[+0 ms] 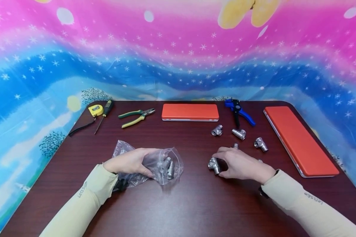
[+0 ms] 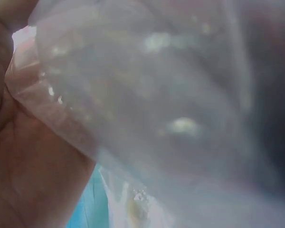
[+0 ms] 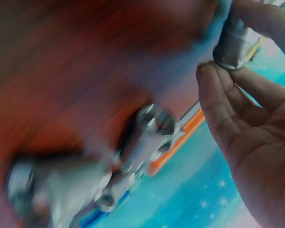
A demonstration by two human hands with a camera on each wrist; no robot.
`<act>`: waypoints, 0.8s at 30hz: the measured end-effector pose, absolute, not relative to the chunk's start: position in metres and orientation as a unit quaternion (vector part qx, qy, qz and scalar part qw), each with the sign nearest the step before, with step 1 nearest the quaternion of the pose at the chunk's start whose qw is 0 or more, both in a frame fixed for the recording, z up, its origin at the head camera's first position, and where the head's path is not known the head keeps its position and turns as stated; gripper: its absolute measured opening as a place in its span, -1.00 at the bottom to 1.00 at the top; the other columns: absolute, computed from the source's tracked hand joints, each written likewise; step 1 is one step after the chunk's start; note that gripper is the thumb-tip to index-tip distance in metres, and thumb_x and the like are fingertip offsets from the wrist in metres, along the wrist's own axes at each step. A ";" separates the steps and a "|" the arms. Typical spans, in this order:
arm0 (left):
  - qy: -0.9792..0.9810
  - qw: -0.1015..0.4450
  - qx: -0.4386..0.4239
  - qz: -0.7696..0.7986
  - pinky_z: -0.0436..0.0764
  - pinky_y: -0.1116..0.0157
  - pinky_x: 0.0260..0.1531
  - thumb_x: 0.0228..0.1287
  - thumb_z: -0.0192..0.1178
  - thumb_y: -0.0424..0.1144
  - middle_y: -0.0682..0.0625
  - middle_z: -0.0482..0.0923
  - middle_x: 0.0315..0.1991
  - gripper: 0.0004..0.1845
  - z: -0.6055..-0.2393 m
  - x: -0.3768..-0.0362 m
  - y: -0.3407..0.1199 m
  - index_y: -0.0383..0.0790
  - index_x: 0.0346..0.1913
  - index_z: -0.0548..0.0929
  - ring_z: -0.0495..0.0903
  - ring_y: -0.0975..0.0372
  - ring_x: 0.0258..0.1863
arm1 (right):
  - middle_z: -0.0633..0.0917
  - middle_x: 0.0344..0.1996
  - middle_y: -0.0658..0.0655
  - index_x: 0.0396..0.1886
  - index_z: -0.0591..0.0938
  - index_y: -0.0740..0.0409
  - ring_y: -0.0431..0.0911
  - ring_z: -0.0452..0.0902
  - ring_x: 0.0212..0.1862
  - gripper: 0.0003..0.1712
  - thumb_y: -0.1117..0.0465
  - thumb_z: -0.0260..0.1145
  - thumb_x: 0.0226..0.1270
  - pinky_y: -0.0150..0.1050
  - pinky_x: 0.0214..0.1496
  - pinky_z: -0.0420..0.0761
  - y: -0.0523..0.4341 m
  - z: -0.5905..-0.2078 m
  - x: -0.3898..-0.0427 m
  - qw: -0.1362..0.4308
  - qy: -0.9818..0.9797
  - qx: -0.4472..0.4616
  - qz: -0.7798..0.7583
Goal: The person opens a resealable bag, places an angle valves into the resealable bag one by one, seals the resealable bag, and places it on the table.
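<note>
Tee fitting [image 1: 214,165], bare silver metal, sits pinched between your right hand's [image 1: 240,164] curled fingers and thumb, low over the dark wooden table [image 1: 195,204]. The right wrist view, though blurred, shows your fingertips [image 3: 213,90] wrapped round one threaded end [image 3: 232,45].

Your left hand [image 1: 130,161] grips a clear plastic bag [image 1: 154,164], fingers curled into its crumpled film; a few more silver fittings [image 1: 169,168] lie inside, just past your fingertips, their number too hard to count through the plastic. The left wrist view shows only your palm [image 2: 33,180] against the foggy film [image 2: 171,118].

Beyond your right fingers, three loose tee fittings lie on the table: one [image 1: 217,130], a second [image 1: 239,133] and a third [image 1: 260,144], with another part [image 1: 235,145] peeking out just behind your knuckles.

Farther off stand a blue-handled tool [image 1: 238,112], and two orange cases, one [image 1: 190,112] across from your hands, the other [image 1: 299,141] out past your right hand. Beyond your left hand lie one pair of green-and-yellow pliers [image 1: 135,117], one screwdriver [image 1: 104,113] and one yellow tape measure [image 1: 95,110].

Small lettering runs along each pale sleeve [image 1: 311,197], too small to read with certainty.
</note>
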State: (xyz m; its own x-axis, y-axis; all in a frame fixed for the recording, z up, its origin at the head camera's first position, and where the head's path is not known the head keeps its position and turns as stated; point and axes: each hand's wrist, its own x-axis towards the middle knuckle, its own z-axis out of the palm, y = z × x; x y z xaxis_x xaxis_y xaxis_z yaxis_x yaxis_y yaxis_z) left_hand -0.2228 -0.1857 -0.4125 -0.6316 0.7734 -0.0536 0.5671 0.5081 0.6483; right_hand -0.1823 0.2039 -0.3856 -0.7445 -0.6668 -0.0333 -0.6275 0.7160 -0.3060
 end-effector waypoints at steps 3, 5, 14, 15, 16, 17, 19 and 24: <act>0.853 0.171 0.393 0.298 0.36 0.01 0.28 0.00 0.57 -0.14 -0.04 0.39 0.36 -0.06 -0.412 -0.223 -0.186 -0.23 0.45 0.34 0.35 0.12 0.32 | 0.63 -0.10 0.01 0.13 0.64 0.21 -0.15 0.53 -0.15 -0.38 0.08 0.57 0.06 -0.18 -0.09 0.58 0.188 -0.384 -0.180 0.056 0.925 -0.329 -0.183; 0.853 0.170 0.393 0.298 0.36 0.02 0.28 -0.01 0.57 -0.13 -0.04 0.40 0.36 -0.06 -0.412 -0.222 -0.186 -0.22 0.45 0.34 0.36 0.13 0.32 | 0.64 -0.13 0.02 0.12 0.65 0.22 -0.14 0.52 -0.21 -0.37 0.06 0.57 0.05 -0.24 -0.18 0.56 0.174 -0.383 -0.178 0.039 0.922 -0.322 -0.211; 0.850 0.166 0.402 0.297 0.39 0.05 0.27 0.02 0.56 -0.10 -0.02 0.39 0.37 -0.06 -0.411 -0.223 -0.186 -0.19 0.46 0.33 0.35 0.13 0.34 | 0.67 -0.23 0.06 0.03 0.69 0.26 -0.10 0.53 -0.29 -0.38 0.04 0.61 0.00 -0.26 -0.25 0.53 0.118 -0.384 -0.174 0.002 0.917 -0.320 -0.239; 0.849 0.168 0.402 0.298 0.39 0.05 0.26 0.02 0.55 -0.09 -0.02 0.39 0.37 -0.06 -0.411 -0.223 -0.186 -0.18 0.46 0.33 0.36 0.14 0.33 | 0.67 -0.23 0.06 0.03 0.69 0.26 -0.11 0.53 -0.28 -0.38 0.03 0.61 0.00 -0.24 -0.24 0.53 0.112 -0.385 -0.174 0.003 0.918 -0.322 -0.233; 0.849 0.168 0.403 0.298 0.39 0.06 0.26 0.02 0.55 -0.08 -0.01 0.39 0.37 -0.06 -0.411 -0.223 -0.186 -0.18 0.46 0.33 0.36 0.14 0.33 | 0.68 -0.23 0.07 0.02 0.70 0.26 -0.10 0.54 -0.26 -0.38 0.02 0.61 -0.01 -0.21 -0.20 0.55 0.106 -0.386 -0.174 0.004 0.918 -0.325 -0.228; 0.848 0.168 0.404 0.299 0.39 0.06 0.26 0.02 0.55 -0.07 0.00 0.39 0.37 -0.06 -0.412 -0.224 -0.186 -0.17 0.46 0.33 0.36 0.15 0.33 | 0.68 -0.24 0.07 0.00 0.71 0.25 -0.10 0.56 -0.25 -0.39 0.01 0.61 -0.02 -0.19 -0.17 0.57 0.100 -0.386 -0.174 0.003 0.918 -0.327 -0.223; 0.846 0.168 0.407 0.302 0.40 0.07 0.25 0.02 0.55 -0.05 0.00 0.39 0.36 -0.06 -0.412 -0.224 -0.187 -0.16 0.46 0.34 0.37 0.16 0.32 | 0.69 -0.26 0.08 -0.03 0.72 0.24 -0.08 0.58 -0.23 -0.40 0.00 0.62 -0.03 -0.15 -0.14 0.59 0.087 -0.387 -0.175 0.003 0.918 -0.332 -0.219; 0.834 0.184 0.406 0.325 0.38 0.09 0.27 -0.04 0.58 -0.01 0.09 0.40 0.35 -0.03 -0.412 -0.223 -0.186 -0.10 0.46 0.35 0.37 0.23 0.31 | 0.73 -0.17 0.19 -0.01 0.71 0.29 0.02 0.64 -0.11 -0.37 0.00 0.62 -0.03 -0.08 -0.04 0.61 0.061 -0.389 -0.176 -0.001 0.917 -0.329 -0.226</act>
